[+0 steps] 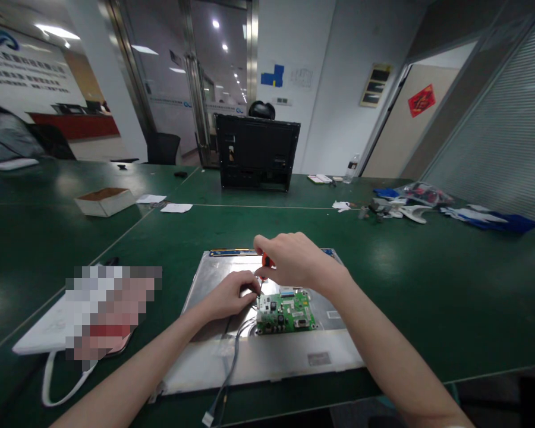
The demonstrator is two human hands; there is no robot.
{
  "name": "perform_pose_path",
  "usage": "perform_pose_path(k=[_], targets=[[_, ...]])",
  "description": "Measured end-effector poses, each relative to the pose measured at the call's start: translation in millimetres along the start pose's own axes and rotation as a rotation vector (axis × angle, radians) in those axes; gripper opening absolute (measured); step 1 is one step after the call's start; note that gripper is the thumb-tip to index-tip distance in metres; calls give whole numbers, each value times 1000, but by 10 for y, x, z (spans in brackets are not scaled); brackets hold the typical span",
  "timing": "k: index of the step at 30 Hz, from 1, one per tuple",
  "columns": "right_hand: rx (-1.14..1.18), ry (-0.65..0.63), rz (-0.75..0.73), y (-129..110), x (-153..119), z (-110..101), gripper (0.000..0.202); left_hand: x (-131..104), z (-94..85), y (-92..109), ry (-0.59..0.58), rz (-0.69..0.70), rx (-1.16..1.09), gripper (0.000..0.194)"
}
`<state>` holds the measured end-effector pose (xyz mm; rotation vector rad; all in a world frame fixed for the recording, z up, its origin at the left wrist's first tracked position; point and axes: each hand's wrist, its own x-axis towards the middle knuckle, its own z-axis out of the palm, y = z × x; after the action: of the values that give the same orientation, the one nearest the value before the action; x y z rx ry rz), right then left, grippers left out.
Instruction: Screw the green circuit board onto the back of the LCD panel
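A green circuit board lies on a silver metal display panel. My right hand is closed around the orange-red and black handle of a screwdriver, above the board's upper left corner. Its thin shaft points down to that corner. Beside the shaft, my left hand rests on the panel with thumb and fingers drawn together at the board's edge. Whatever those fingertips pinch is too small to make out. A grey cable runs from the board's left side down over the panel's front edge to a white plug.
A pixelated pink object overlaps a white item at the left. Further back are an open box, a black monitor housing and a bottle. Bags and loose parts lie right. A person sits far left.
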<state>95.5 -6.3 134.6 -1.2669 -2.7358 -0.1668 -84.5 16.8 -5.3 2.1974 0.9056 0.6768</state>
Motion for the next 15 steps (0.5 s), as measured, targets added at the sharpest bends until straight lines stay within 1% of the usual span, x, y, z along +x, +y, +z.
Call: perform_pose_path(k=[5, 10, 13, 15], targets=[[-52, 13, 26, -13, 32, 23, 32, 1, -11, 29, -8, -12, -16, 14], [1, 15, -8, -18, 5, 11, 18, -4, 8, -26, 17, 10, 5, 15], [60, 15, -65, -21, -21, 2, 23, -6, 24, -59, 15, 24, 5, 17], [52, 19, -67, -22, -24, 6, 22, -5, 26, -59, 21, 28, 8, 17]])
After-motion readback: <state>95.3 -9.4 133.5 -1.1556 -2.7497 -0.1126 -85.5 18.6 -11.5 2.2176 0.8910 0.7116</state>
